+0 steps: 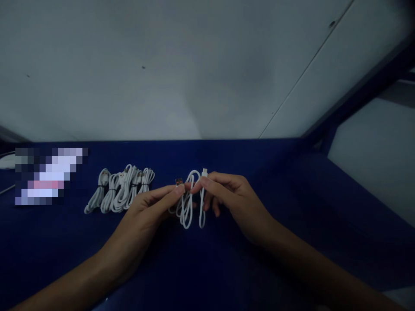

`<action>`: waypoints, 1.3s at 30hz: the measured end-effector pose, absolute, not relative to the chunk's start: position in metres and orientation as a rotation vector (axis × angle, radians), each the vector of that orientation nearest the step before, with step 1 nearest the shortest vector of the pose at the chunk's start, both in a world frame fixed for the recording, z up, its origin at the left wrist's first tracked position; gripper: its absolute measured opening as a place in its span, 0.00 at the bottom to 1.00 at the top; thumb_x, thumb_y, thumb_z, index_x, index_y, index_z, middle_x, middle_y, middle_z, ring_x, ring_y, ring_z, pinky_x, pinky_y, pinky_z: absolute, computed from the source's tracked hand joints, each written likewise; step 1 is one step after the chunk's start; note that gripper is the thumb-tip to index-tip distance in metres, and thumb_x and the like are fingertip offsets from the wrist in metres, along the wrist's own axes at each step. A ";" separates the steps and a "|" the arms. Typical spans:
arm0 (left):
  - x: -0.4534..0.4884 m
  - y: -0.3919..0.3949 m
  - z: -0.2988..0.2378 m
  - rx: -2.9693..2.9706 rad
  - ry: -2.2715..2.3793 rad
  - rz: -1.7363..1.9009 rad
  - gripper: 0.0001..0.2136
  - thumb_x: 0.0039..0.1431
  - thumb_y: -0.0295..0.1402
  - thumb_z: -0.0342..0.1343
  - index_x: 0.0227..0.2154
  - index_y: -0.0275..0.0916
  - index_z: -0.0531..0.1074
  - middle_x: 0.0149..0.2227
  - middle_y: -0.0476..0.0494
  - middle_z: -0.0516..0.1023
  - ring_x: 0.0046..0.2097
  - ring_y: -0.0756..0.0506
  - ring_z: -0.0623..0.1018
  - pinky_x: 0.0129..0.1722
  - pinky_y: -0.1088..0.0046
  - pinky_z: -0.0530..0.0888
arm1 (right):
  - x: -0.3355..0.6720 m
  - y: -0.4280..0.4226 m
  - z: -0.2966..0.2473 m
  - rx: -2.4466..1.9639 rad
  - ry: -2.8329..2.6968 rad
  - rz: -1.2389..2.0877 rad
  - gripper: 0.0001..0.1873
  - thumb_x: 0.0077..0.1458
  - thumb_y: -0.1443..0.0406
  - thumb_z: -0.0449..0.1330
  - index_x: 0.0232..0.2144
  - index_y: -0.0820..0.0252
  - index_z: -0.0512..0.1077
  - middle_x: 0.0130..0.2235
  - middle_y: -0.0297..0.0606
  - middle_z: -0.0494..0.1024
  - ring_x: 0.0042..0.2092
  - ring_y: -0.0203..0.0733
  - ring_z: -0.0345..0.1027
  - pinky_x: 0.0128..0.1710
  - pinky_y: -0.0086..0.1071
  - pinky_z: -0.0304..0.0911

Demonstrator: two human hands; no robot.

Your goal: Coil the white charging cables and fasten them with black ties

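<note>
Both hands meet over a dark blue table (227,268), holding one white cable (187,207) folded into loops that hang down to the cloth. My left hand (152,207) pinches the cable near its metal USB plug (179,182). My right hand (227,194) pinches the loops just below the small white plug (204,173), its other fingers curled under. To the left lie several white cables (119,190) coiled into bundles and tied with dark ties.
A blurred-out patch (48,177) covers something at the far left of the table. A pale wall (162,69) rises behind the table. A dark blue frame bar (356,95) slants up at the right.
</note>
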State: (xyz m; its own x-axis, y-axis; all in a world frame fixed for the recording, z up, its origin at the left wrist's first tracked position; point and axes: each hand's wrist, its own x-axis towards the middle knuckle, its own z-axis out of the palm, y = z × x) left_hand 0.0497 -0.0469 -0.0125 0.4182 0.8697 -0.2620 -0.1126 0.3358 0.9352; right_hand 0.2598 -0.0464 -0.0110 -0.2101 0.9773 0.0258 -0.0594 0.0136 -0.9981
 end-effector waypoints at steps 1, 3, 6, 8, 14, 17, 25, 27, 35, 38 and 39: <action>0.050 -0.047 -0.012 1.017 0.914 0.773 0.15 0.76 0.42 0.58 0.55 0.45 0.86 0.58 0.40 0.84 0.54 0.36 0.81 0.59 0.56 0.73 | 0.260 -0.046 -0.011 -1.041 -1.325 1.376 0.16 0.68 0.53 0.65 0.35 0.55 0.87 0.32 0.37 0.81 0.30 0.36 0.72 0.25 0.28 0.64; 0.050 -0.047 -0.012 1.011 0.914 0.772 0.15 0.76 0.42 0.58 0.55 0.46 0.86 0.58 0.40 0.84 0.54 0.37 0.81 0.59 0.57 0.73 | 0.260 -0.046 -0.011 -1.038 -1.323 1.374 0.16 0.68 0.53 0.65 0.35 0.55 0.87 0.32 0.37 0.81 0.30 0.36 0.73 0.24 0.28 0.64; 0.050 -0.047 -0.011 1.011 0.919 0.770 0.15 0.76 0.43 0.57 0.55 0.46 0.86 0.57 0.40 0.85 0.53 0.37 0.82 0.58 0.57 0.73 | 0.260 -0.046 -0.012 -1.028 -1.322 1.373 0.16 0.69 0.54 0.65 0.35 0.54 0.87 0.32 0.37 0.82 0.31 0.36 0.73 0.25 0.28 0.64; 0.050 -0.048 -0.010 1.012 0.915 0.767 0.16 0.76 0.44 0.57 0.55 0.46 0.85 0.56 0.40 0.85 0.53 0.37 0.82 0.57 0.57 0.74 | 0.260 -0.047 -0.012 -1.019 -1.323 1.374 0.15 0.69 0.54 0.64 0.36 0.54 0.87 0.32 0.36 0.81 0.31 0.36 0.72 0.25 0.27 0.64; 0.050 -0.049 -0.009 1.006 0.937 0.806 0.13 0.74 0.42 0.62 0.53 0.48 0.87 0.51 0.43 0.88 0.52 0.39 0.82 0.57 0.62 0.73 | 0.261 -0.050 -0.011 -0.985 -1.387 1.348 0.14 0.71 0.54 0.64 0.41 0.51 0.89 0.38 0.38 0.80 0.34 0.36 0.74 0.26 0.27 0.66; 0.049 -0.049 -0.011 1.003 0.944 0.803 0.13 0.74 0.41 0.62 0.55 0.49 0.86 0.53 0.44 0.88 0.54 0.39 0.82 0.58 0.62 0.73 | 0.261 -0.050 -0.012 -1.003 -1.415 1.325 0.14 0.71 0.54 0.64 0.42 0.51 0.89 0.41 0.39 0.80 0.36 0.37 0.75 0.26 0.27 0.67; 0.047 -0.051 -0.013 0.981 0.937 0.786 0.15 0.75 0.40 0.61 0.59 0.48 0.84 0.62 0.42 0.84 0.61 0.36 0.80 0.66 0.56 0.70 | 0.260 -0.048 -0.013 -1.053 -1.376 1.277 0.14 0.70 0.55 0.65 0.41 0.52 0.89 0.40 0.40 0.83 0.33 0.36 0.75 0.25 0.27 0.66; 0.046 -0.052 -0.013 0.971 0.950 0.784 0.15 0.75 0.40 0.61 0.59 0.48 0.83 0.62 0.42 0.84 0.61 0.35 0.80 0.65 0.54 0.70 | 0.260 -0.048 -0.012 -1.069 -1.374 1.275 0.14 0.70 0.55 0.64 0.40 0.52 0.89 0.39 0.40 0.84 0.33 0.37 0.75 0.25 0.28 0.66; 0.048 -0.050 -0.013 0.964 0.936 0.792 0.16 0.75 0.42 0.61 0.59 0.48 0.84 0.61 0.41 0.85 0.63 0.34 0.80 0.68 0.53 0.68 | 0.260 -0.048 -0.010 -1.101 -1.334 1.271 0.14 0.70 0.57 0.65 0.37 0.52 0.89 0.31 0.36 0.81 0.29 0.36 0.71 0.25 0.28 0.66; 0.048 -0.050 -0.012 0.953 0.920 0.776 0.15 0.75 0.42 0.61 0.58 0.48 0.84 0.61 0.41 0.85 0.64 0.35 0.79 0.69 0.54 0.68 | 0.260 -0.048 -0.011 -1.090 -1.345 1.275 0.13 0.69 0.59 0.65 0.37 0.53 0.89 0.34 0.37 0.83 0.29 0.35 0.71 0.25 0.28 0.66; 0.048 -0.051 -0.012 0.945 0.916 0.773 0.15 0.74 0.42 0.61 0.57 0.48 0.85 0.61 0.42 0.84 0.65 0.34 0.78 0.69 0.54 0.68 | 0.260 -0.048 -0.012 -1.090 -1.349 1.272 0.12 0.69 0.59 0.65 0.38 0.54 0.89 0.34 0.37 0.83 0.28 0.34 0.70 0.24 0.28 0.66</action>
State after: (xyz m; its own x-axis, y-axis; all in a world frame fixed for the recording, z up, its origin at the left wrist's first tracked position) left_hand 0.0478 -0.0509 -0.0115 0.4109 0.8608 -0.3002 -0.1506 0.3889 0.9089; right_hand 0.2597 -0.0484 -0.0119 -0.1506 0.9867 0.0608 -0.0030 0.0611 -0.9981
